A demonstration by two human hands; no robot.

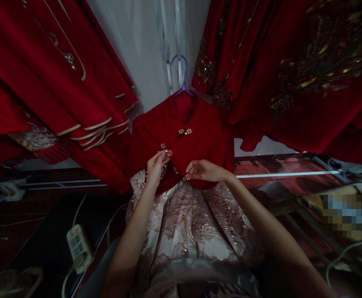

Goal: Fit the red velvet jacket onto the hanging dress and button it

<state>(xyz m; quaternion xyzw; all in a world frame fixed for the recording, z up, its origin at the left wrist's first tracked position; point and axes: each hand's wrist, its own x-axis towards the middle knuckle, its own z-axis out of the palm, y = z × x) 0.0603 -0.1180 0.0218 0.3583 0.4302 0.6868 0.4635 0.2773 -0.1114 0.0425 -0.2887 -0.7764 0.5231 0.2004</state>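
A red jacket (206,140) hangs from a purple hanger (184,76) straight ahead of me, above a pale pink brocade skirt (190,219). One beaded clasp (185,131) sits fastened-looking near the collar. My left hand (156,165) pinches the left front edge at a beaded clasp (166,151), its fingers pressed together. Lower on the right, my right hand (204,170) has its fingers closed at the other front edge, near a small beaded clasp (186,177). Between the two hands the jacket front gapes open toward the bottom.
Red garments with pale piping (84,103) hang on the left, and red garments with gold trim (293,107) on the right. A power strip (80,248) lies on a black seat (47,236) at lower left. White rack bars (286,174) run low across the right.
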